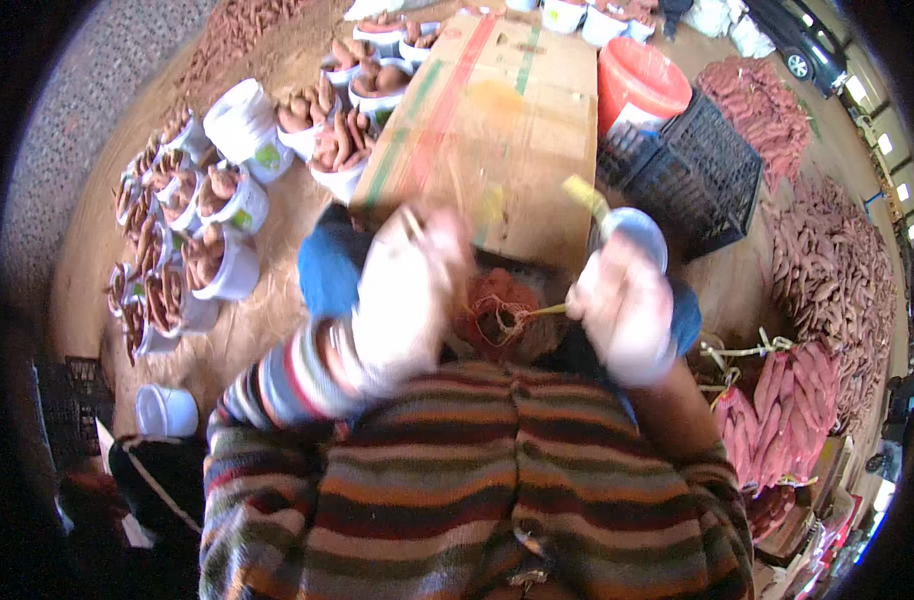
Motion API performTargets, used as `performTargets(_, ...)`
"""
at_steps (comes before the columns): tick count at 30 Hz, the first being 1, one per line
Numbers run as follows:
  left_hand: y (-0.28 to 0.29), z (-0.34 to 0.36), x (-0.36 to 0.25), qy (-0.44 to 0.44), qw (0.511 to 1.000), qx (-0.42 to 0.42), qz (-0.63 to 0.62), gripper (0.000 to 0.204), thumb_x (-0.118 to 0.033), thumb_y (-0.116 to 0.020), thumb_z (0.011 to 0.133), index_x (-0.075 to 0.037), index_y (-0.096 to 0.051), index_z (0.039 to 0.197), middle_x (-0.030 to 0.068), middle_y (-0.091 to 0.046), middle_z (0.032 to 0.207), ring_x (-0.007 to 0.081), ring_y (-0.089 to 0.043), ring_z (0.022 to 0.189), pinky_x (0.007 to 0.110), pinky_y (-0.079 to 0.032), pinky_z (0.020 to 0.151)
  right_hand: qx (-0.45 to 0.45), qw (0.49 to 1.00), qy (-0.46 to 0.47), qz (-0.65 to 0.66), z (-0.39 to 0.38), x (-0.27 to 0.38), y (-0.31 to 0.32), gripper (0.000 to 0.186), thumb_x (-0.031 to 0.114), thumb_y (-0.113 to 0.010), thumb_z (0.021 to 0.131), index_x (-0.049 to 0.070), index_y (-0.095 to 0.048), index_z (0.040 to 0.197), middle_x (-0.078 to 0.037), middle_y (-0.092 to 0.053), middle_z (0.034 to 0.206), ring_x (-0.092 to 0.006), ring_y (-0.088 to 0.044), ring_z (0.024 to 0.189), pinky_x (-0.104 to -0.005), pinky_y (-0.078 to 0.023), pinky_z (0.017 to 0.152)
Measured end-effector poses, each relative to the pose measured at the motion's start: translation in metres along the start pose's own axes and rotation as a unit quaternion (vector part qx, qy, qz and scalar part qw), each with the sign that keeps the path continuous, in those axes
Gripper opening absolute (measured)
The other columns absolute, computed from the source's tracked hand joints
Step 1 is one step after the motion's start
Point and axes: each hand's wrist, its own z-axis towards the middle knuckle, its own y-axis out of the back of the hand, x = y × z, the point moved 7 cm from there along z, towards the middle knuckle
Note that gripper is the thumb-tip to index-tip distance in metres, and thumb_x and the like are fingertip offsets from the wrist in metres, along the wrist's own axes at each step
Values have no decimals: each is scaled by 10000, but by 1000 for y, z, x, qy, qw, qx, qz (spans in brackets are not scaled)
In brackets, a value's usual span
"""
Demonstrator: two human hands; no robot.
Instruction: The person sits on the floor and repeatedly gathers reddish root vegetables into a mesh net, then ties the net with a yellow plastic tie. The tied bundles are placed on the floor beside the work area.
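My left hand [407, 295], in a white glove, is raised in front of my striped sweater and smeared by motion; its fingers cannot be read. On the other side my right hand [625, 318], also gloved in white, is blurred but closed, with a thin yellow strip [547, 311] running from its fingertips toward the middle. Between my knees stands a red mesh bag [499, 300] with pinkish strings bunched at its mouth. Just beyond my right hand is a round whitish-blue container [639, 232], and a yellow-green band [585, 195] sticks up beside it.
A flattened cardboard sheet [507, 120] lies ahead. White buckets of sweet potatoes [222, 260] crowd the left, with an unfilled white bucket [167, 411] nearer. On the right are a red bucket [642, 85], black crates [692, 165], sweet potato heaps [832, 270] and filled mesh bags [782, 410].
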Motion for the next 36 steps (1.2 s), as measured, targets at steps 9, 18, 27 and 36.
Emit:
performTargets(9,42,-1,78,173,980,-42,-87,109,-203,-584,906,-102,-549,891,13,-523,774,114,-509,638,271,-402,497,49,983,-170,-51,24,-41,-4,236,277,-515,934,130,-529,749,30,-451,583,-115,-427,499,-283,-390,512)
performTargets(18,50,29,64,124,992,-8,29,171,-246,-557,925,-95,-533,847,-13,-506,684,100,-480,547,234,-391,452,14,974,-104,-201,46,-19,8,294,249,-465,918,100,-492,666,5,-417,555,-125,-429,511,-322,-424,570)
performTargets(27,48,41,70,238,967,-93,6,257,-250,-473,958,-92,-512,759,3,-509,686,111,-448,558,253,-355,488,22,983,-150,-102,64,-25,-2,290,316,-490,945,155,-453,706,38,-393,580,-113,-395,540,-301,-393,587)
performTargets(36,2,98,96,295,940,138,99,231,-270,-510,975,-59,-566,1050,-18,-549,708,49,-432,496,195,-333,439,146,780,418,-443,97,30,-56,221,157,-527,955,-15,-655,1007,-123,-665,976,-190,-616,887,-320,-482,839)
